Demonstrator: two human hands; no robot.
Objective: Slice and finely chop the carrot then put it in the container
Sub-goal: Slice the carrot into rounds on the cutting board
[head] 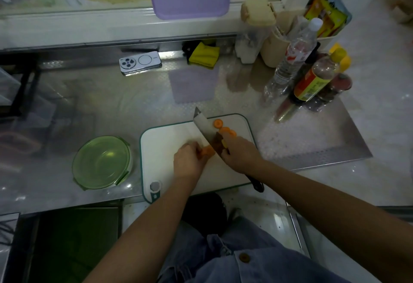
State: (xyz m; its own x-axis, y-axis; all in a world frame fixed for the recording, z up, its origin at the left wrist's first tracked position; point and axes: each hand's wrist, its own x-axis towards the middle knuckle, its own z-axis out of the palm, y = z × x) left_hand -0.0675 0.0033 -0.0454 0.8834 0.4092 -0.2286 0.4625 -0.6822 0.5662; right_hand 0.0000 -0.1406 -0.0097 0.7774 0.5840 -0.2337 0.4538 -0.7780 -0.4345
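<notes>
The carrot (207, 150) was pinched by the left hand (188, 162) mid-cutting board (161, 146); the knife (206, 130) was gripped by the right hand (240, 154); slices (224, 129) lay near the board's far edge.

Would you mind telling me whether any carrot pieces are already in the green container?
No, the green container shows only its bare bottom, while the cut carrot slices lie on the cutting board beside the knife.

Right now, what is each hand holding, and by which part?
The left hand holds the carrot by the end away from the blade; the right hand grips the knife by its handle, close to the blade.
</notes>
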